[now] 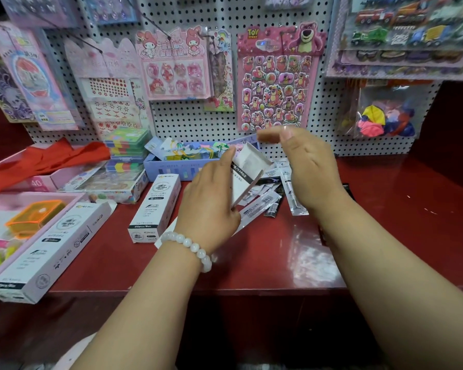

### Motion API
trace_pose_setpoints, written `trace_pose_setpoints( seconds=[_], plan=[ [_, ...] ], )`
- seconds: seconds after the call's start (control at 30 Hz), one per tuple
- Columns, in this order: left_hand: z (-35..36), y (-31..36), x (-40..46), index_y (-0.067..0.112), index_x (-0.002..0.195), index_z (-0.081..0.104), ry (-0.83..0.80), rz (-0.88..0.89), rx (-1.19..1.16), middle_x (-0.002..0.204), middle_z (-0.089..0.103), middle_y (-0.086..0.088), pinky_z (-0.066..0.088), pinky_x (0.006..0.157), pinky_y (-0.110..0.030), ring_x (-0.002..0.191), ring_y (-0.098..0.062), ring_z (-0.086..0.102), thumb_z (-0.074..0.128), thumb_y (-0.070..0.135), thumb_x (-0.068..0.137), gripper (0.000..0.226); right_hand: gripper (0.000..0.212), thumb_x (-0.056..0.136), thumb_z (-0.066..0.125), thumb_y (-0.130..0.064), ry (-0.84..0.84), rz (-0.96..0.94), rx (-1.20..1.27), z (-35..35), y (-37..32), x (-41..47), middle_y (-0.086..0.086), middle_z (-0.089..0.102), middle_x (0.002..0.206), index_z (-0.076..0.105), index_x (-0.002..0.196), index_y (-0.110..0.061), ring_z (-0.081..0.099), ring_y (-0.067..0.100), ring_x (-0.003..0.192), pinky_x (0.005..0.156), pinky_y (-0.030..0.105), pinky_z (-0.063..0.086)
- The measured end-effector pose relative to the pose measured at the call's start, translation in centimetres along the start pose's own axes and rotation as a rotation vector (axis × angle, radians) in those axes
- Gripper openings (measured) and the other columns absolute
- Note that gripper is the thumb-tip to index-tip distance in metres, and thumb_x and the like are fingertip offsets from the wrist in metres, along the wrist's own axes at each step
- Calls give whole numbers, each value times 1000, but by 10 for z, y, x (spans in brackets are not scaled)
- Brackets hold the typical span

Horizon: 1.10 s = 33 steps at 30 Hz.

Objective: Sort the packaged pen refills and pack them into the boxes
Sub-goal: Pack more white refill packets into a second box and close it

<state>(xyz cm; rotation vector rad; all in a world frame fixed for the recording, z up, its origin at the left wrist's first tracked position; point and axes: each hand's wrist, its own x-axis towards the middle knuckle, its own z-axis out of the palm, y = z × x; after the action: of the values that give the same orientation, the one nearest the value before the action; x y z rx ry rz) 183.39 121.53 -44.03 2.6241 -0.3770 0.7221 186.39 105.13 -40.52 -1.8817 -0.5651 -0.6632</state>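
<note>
Shelf (385,209): your dark red top.
Boxes (153,206): white, black bands.
Bracelet (190,247): pale white beads.

Left hand (211,198) grips with curled fingers; right hand (308,166) is raised, fingers bent forward.

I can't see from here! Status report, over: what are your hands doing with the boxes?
Left hand grips open refill box, lifted. Right hand open beside its mouth, empty. Packaged refills heaped on shelf behind. Nothing blocking.
</note>
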Motion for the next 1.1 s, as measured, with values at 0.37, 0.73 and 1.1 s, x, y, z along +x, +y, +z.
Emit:
trace_pose_setpoints(
  seconds=[0.37, 0.73, 1.1],
  plan=[
    [4, -9, 5, 16, 151, 10, -44, -42, 121, 131, 47, -12, 43, 93, -43, 118, -32, 48, 67, 20, 73, 96, 61, 90, 19, -58, -172, 142, 162, 10, 24, -8, -1, 67, 109, 68, 108, -26, 61, 10, 107, 97, 29, 41],
    [41, -55, 24, 7, 135, 43, -171, -265, 375, 136, 40, -18, 35, 101, -39, 124, -34, 37, 57, 14, 87, 51, 51, 90, 28, -44, -120, 774, -186, -5, 110, -27, 17, 63, 118, 66, 100, -11, 56, 35, 112, 99, 41, 39],
    [79, -28, 37, 7, 133, 40, -523, -229, 174, 136, 49, -13, 17, 112, -33, 132, -29, 35, 45, 36, 96, 47, 54, 97, 19, -48, -413, 533, -591, 3, 136, -32, 12, 56, 127, 56, 117, -13, 46, 30, 123, 104, 41, 35]
  ],
)
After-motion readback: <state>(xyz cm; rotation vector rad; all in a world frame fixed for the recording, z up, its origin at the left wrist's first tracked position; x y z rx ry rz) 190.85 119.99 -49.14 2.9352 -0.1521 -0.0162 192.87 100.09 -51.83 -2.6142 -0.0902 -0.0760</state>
